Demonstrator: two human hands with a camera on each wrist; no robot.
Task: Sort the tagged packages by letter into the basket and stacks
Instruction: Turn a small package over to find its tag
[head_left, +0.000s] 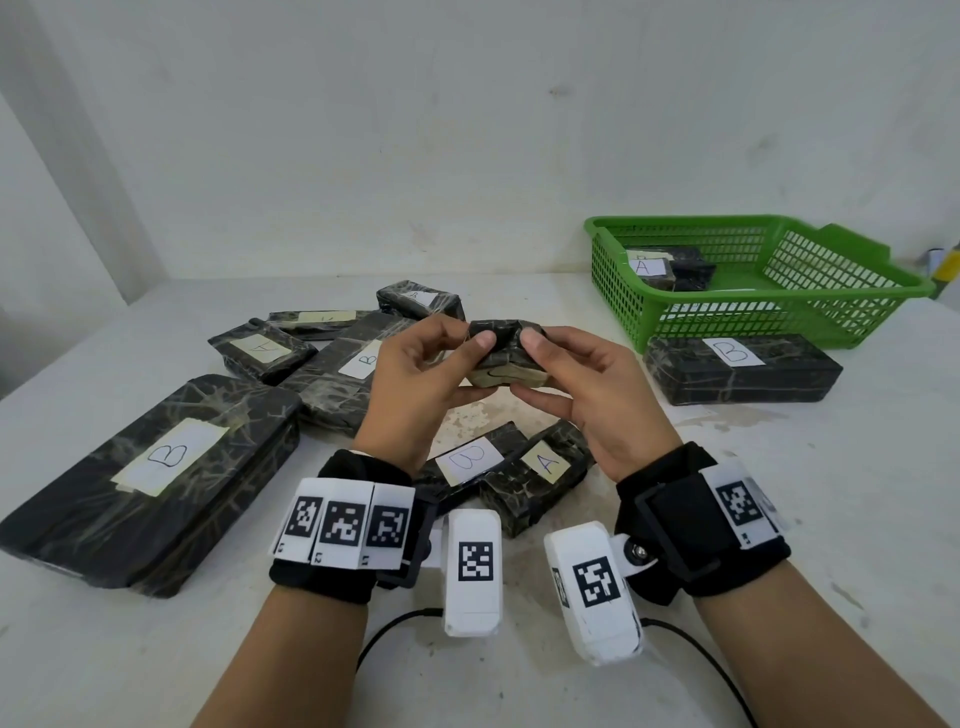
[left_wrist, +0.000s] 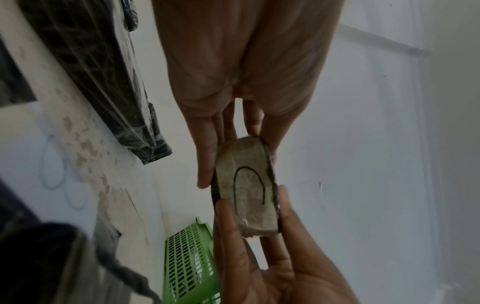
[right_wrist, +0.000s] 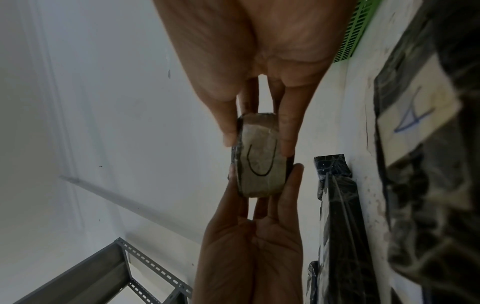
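Above the middle of the white table (head_left: 779, 519): one small black plastic-wrapped package (head_left: 506, 358), beige tape label turned toward the wearer, apparently so its letter, a "C" or "U" stroke, can be read. Left hand (head_left: 421, 387) and right hand (head_left: 587, 395) each have their grip clamped on one end, thumb above, fingers beneath. Right rear: green slatted plastic basket (head_left: 862, 306) holding an "A" package (head_left: 670, 270). In front of it: long black "B" package (head_left: 743, 376), likely starting that stack. Left and near: unsorted "A" and "B" packages, including a large flat "B" package (head_left: 150, 483).
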